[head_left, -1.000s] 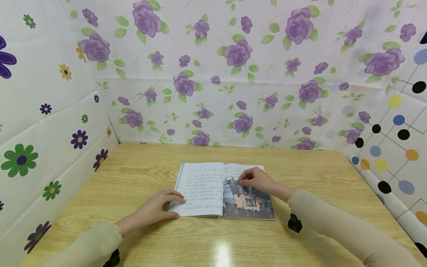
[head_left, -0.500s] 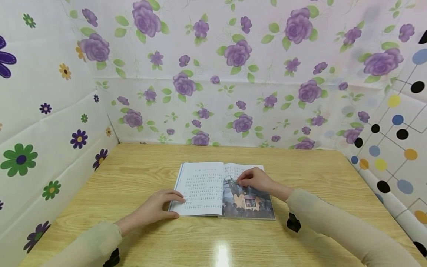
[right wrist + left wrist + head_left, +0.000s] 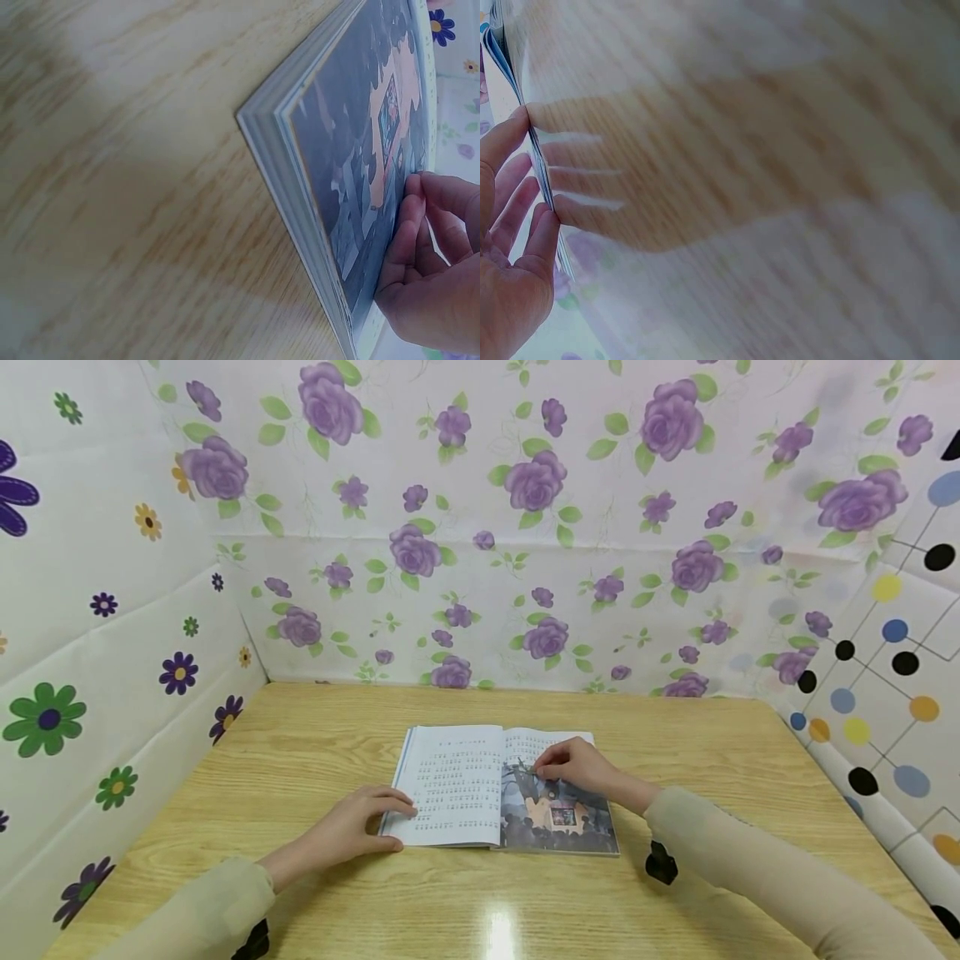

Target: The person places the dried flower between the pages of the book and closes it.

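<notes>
An open book (image 3: pixel 457 785) lies flat, with printed text on its left page and a dark picture below text on the right page. My left hand (image 3: pixel 356 827) rests at the lower left corner, fingers on the page and thumb by the bottom edge. From the left wrist, the left hand (image 3: pixel 517 247) shows fairly straight fingers spread along the book's edge (image 3: pixel 541 169). My right hand (image 3: pixel 581 766) rests on the right page, fingers curled, with thumb and index tips together over the picture (image 3: pixel 352 150). No object shows between the right fingertips (image 3: pixel 415 184).
The book lies on a glossy wood-grain table (image 3: pixel 315 718). Behind it hangs a sheet with purple roses (image 3: pixel 536 481). Patterned sheets also line the left side (image 3: pixel 112 693) and the right side (image 3: pixel 900 727). Dark wrist devices (image 3: pixel 662 863) sit under the sleeves.
</notes>
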The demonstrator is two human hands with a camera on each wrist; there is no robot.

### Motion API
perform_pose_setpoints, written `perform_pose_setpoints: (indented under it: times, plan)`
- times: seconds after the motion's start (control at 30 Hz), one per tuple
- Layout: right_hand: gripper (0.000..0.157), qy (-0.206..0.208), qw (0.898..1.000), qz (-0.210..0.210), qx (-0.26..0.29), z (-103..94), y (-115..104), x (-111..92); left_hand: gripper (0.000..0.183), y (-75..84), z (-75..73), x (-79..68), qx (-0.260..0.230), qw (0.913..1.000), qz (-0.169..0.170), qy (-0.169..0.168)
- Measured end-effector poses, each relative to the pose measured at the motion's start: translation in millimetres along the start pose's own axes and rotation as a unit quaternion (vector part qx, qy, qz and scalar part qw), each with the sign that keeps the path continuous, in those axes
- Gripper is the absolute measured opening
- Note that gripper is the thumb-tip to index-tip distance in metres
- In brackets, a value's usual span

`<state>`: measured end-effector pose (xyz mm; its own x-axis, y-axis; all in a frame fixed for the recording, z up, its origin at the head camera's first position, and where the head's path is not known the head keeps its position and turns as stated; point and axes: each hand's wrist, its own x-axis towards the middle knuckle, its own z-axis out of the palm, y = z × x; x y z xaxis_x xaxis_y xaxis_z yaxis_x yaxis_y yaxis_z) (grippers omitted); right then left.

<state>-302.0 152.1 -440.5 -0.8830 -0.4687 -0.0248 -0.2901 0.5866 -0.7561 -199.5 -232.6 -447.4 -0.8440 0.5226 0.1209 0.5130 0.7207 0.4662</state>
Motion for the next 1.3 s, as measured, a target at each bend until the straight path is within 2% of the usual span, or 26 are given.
perform_pose_setpoints:
  times: [0.57, 0.8, 0.97, 1.13, 1.3]
  plan:
    - [0.012, 0.008, 1.0, 0.001, -0.004, 1.9, 0.2, -0.1, 0.041, -0.4, 0.6, -0.3, -0.004, 1.0, -0.002, 0.001]
    - [0.013, 0.005, 1.0, -0.008, -0.004, 1.9, 1.4, 0.0, 0.041, 0.1, 0.2, -0.3, -0.009, 1.0, -0.001, 0.002]
    - [0.016, -0.005, 1.0, -0.022, 0.016, -0.4, 0.9, -3.2, 0.041, 2.0, -0.4, -0.8, -0.005, 1.0, -0.001, 0.001]
    - [0.018, 0.024, 0.999, -0.025, 0.018, -5.9, -2.2, -13.6, 0.038, 6.7, -1.9, 3.1, 0.009, 0.9999, -0.004, 0.001]
    - [0.021, 0.062, 0.997, -0.033, -0.026, -15.6, -7.4, -27.1, 0.024, 11.8, -0.3, 11.4, 0.008, 0.9995, -0.021, 0.023]
